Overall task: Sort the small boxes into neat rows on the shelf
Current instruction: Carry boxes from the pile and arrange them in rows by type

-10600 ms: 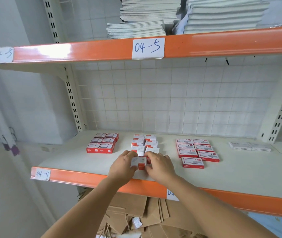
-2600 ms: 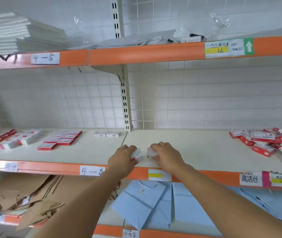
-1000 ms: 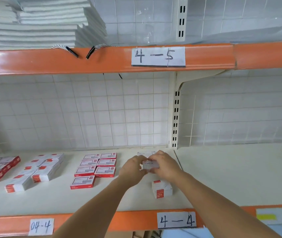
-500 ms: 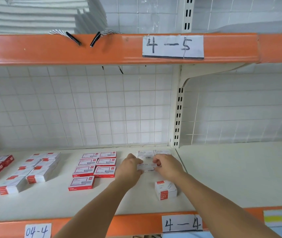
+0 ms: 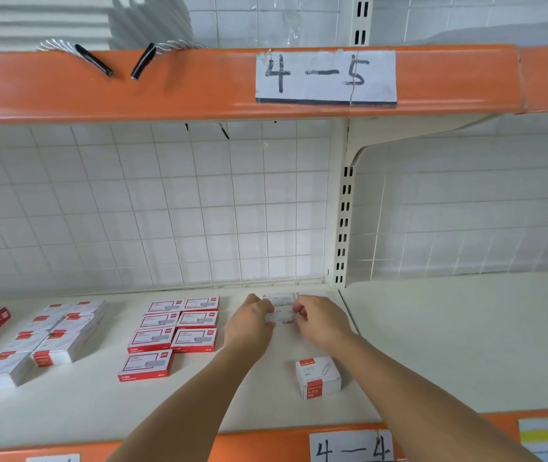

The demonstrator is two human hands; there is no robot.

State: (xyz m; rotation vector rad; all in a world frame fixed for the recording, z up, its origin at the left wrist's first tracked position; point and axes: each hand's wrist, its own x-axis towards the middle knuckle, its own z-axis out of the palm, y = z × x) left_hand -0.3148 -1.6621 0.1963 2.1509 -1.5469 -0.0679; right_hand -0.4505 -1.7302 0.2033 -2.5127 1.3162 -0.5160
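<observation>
Fingers of my left hand [image 5: 249,323] and right hand [image 5: 320,323] curled round the ends of a white box [image 5: 279,317], held low near the shelf [image 5: 432,345] back. It wanted setting square against the white boxes [image 5: 277,297] behind, edges flush, both ends released together.

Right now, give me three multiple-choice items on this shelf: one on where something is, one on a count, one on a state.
1. Where does the lone upright box stand?
A. near the front edge, below the right hand
B. on the upper shelf
C. against the back wall at far left

2. How many boxes are in the red-edged group just left of the hands?
A. three
B. seven
C. twelve

3. What are the two hands doing?
A. hanging idle
B. together pinching a white box
C. peeling the 4-5 label

Answers:
1. A, it stands alone under the right hand.
2. B, three pairs plus one single in front.
3. B, the left hand and the right hold the white box at its ends.
</observation>
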